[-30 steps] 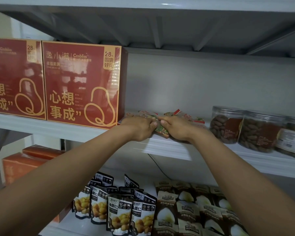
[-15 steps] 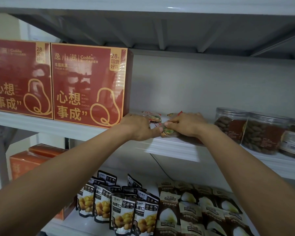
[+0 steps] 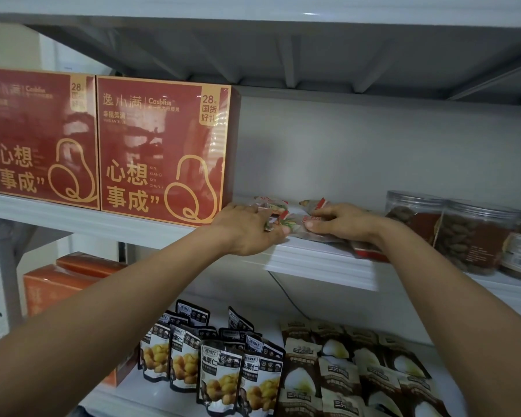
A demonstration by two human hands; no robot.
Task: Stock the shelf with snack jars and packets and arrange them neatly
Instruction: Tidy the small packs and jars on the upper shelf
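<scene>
A: Far left of the middle shelf point(image 3: 313, 261)?
B: Two red gift boxes point(image 3: 166, 149), upright, side by side, touching, fronts out. Gold print, and "Casbliss" is readable on the right-hand one.
A: Next along?
B: Left hand point(image 3: 244, 230), palm down at the shelf's front edge, just beside the right-hand box's lower corner. Its fingers point(image 3: 250, 209) are bent over the near end of the heap and the thumb is against one packet, so it's gripping.
A: Where are the packets?
B: The snack packets point(image 3: 286, 219) lie flat in a small loose heap on the middle shelf, between the gift boxes and the nut jars, under both hands. Red, green and clear wrappers. Count: cannot tell.
A: Right hand?
B: Right hand point(image 3: 343, 224), palm down on the right part of the heap. Its fingers point(image 3: 331, 211) are curled over a packet with the thumb at its front edge — holding it. One red packet corner sticks out past the shelf lip below the wrist.
A: Right end?
B: Nut jars point(image 3: 472, 236): clear, round, full of brown nuts, upright in a close row. The last one is cut off by the frame.
A: Lower shelf?
B: Orange boxes point(image 3: 60, 284) stacked at left, then chestnut pouches point(image 3: 220, 374) standing in rows, then brown pouches point(image 3: 343, 380) lying overlapped.
</scene>
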